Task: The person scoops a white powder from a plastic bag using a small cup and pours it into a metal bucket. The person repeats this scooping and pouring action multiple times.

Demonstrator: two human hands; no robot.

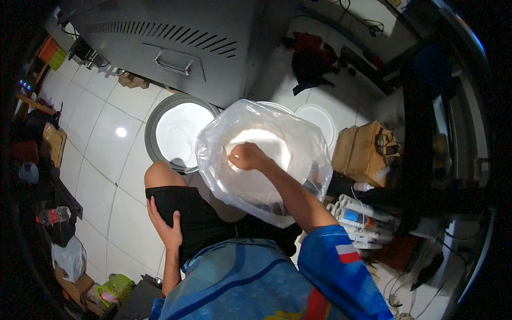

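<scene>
My right hand (248,156) hangs over a clear plastic bag (212,173) that lines a round container between my legs. Its fingers are curled into a fist, and whatever they hold, if anything, is hidden. Bright white stuff (274,146) shows inside the bag below the hand. Beside it, to the left, stands a grey round tub (152,130) filled with white powder (186,125), its surface slightly uneven. On my left thigh, over black shorts (200,213), lies my left hand (166,224), thumb apart from the fingers and nothing in it.
Ahead rises a grey metal cabinet (213,32) with slots and a handle. A round white lid (317,120) is behind the bag. To the right are a cardboard box (354,152) and several white rolls (362,218). A plastic bottle (56,215) lies at far left.
</scene>
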